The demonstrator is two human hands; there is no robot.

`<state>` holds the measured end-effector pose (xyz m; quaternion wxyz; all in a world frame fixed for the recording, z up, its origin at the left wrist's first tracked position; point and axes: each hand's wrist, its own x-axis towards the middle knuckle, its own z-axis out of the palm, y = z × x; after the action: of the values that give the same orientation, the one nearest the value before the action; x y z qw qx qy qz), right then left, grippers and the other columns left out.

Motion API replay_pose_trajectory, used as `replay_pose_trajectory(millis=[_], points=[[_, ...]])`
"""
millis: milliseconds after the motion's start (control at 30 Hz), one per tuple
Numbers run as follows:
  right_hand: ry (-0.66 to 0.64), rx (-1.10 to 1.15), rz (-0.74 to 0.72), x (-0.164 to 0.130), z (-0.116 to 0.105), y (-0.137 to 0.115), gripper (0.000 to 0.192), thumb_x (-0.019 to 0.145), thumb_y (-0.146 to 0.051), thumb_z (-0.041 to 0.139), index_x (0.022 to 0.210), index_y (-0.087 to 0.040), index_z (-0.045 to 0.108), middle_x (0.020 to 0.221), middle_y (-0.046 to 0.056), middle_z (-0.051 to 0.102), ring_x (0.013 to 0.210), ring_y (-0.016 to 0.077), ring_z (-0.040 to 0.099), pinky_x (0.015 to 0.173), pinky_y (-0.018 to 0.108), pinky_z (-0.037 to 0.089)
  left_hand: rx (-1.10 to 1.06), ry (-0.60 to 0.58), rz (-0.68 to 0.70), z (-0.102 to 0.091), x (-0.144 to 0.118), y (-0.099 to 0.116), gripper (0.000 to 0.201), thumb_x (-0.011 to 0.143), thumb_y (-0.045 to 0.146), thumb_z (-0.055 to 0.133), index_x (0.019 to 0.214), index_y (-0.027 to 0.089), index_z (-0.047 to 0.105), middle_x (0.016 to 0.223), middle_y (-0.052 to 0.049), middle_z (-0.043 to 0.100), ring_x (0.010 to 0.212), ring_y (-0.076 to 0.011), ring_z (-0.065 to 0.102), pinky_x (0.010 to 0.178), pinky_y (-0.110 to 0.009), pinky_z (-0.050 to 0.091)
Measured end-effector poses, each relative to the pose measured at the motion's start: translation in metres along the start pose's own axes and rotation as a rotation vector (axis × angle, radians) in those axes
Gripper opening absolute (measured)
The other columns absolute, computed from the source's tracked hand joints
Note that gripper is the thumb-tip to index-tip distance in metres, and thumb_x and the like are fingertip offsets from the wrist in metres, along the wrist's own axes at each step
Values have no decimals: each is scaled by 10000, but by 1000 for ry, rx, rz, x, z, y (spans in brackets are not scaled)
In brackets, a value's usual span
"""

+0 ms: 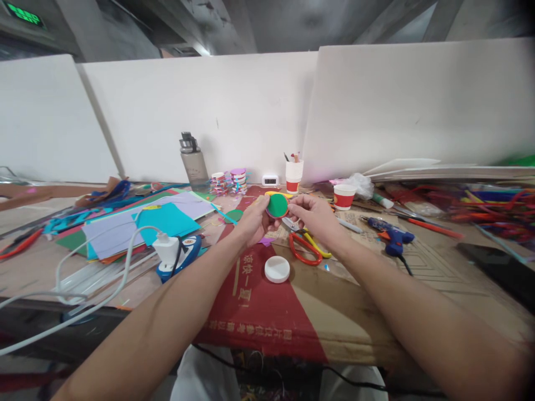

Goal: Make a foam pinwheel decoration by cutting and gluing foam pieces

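A round green paper disc [277, 205], with an orange edge showing below it, is held up between my two hands. My left hand [253, 221] grips it from the left, fingers curled under its lower edge. On the right, my right hand [311, 214] pinches its rim between thumb and fingertips. Whether more discs are stacked behind the green one is hard to make out. Below the hands a white round lid-like piece [277, 269] lies on the red printed cardboard [259, 312]. Scissors with red handles [305, 250] rest just under my right hand.
Coloured paper sheets [167, 223] and a white plug [166, 248] with cables lie left. A blue glue gun [393, 236] and a dark phone [497, 273] lie right. Paper cups [344, 197], a small clock [270, 180] and a bottle [193, 161] stand behind.
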<state>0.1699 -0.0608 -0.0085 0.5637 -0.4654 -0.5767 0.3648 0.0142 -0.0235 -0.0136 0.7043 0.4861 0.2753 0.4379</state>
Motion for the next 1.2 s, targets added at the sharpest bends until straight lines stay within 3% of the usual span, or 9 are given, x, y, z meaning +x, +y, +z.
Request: replay_pose_trajectory(millis=[133, 300, 433, 533, 600, 700, 900, 1000, 1200], points=[[82, -36, -43, -3, 2, -2, 159, 738, -334, 664, 758, -182, 622, 601, -31, 600, 507, 93, 505, 448, 215, 426, 19, -7, 41, 0, 1, -1, 346, 925, 502, 547, 945, 156, 543, 661, -35, 637, 452, -102, 520, 402, -187, 284], [140, 100, -9, -3, 0, -6, 134, 735, -301, 660, 733, -183, 595, 557, -49, 571, 458, 80, 497, 426, 200, 429, 159, 29, 46, -6, 4, -6, 396, 934, 538, 473, 973, 155, 568, 685, -57, 656, 466, -112, 511, 421, -206, 290], [152, 225, 78, 0, -3, -7, 143, 692, -276, 696, 698, -182, 589, 567, -43, 570, 488, 82, 527, 411, 180, 412, 631, 124, 157, -16, 9, -16, 336, 906, 484, 514, 820, 175, 615, 658, -34, 627, 522, -145, 532, 501, -264, 384], [165, 261, 140, 1, -3, -6, 154, 679, -264, 708, 675, -181, 579, 574, -43, 569, 486, 75, 521, 392, 167, 388, 1000, 63, 280, -20, 12, -22, 293, 878, 421, 555, 725, 186, 638, 712, -45, 659, 668, -187, 589, 659, -311, 461], [181, 250, 176, 2, -4, -6, 137, 683, -241, 699, 668, -179, 577, 564, -44, 566, 475, 68, 508, 385, 159, 374, 1095, 16, 320, -22, 14, -22, 275, 890, 401, 528, 805, 187, 676, 804, -59, 699, 760, -209, 616, 739, -335, 482], [195, 212, 217, 2, -4, -7, 115, 700, -190, 664, 643, -178, 566, 525, -48, 544, 447, 59, 478, 375, 150, 353, 1093, 29, 390, -21, 13, -18, 294, 871, 372, 555, 1051, 172, 675, 1036, -88, 714, 879, -211, 633, 800, -344, 499], [173, 139, 232, 0, -3, -10, 149, 733, -144, 635, 620, -177, 544, 499, -56, 532, 404, 50, 464, 354, 144, 346, 1017, 44, 491, -15, 6, -8, 682, 753, 335, 714, 1386, 201, 498, 1329, -131, 596, 1065, -223, 618, 782, -314, 513], [119, 125, 234, -2, -2, -9, 149, 730, -155, 662, 636, -182, 550, 497, -55, 553, 398, 57, 477, 351, 146, 362, 1020, 39, 556, -13, 4, -7, 777, 727, 374, 772, 1431, 233, 475, 1355, -120, 589, 1150, -253, 595, 854, -338, 516], [-3, 139, 225, -2, -1, -7, 125, 709, -153, 674, 635, -185, 578, 494, -39, 588, 407, 71, 507, 365, 155, 407, 983, 32, 539, -15, 8, -12, 567, 780, 350, 727, 1311, 215, 581, 1215, -107, 655, 1066, -251, 618, 893, -374, 512]])
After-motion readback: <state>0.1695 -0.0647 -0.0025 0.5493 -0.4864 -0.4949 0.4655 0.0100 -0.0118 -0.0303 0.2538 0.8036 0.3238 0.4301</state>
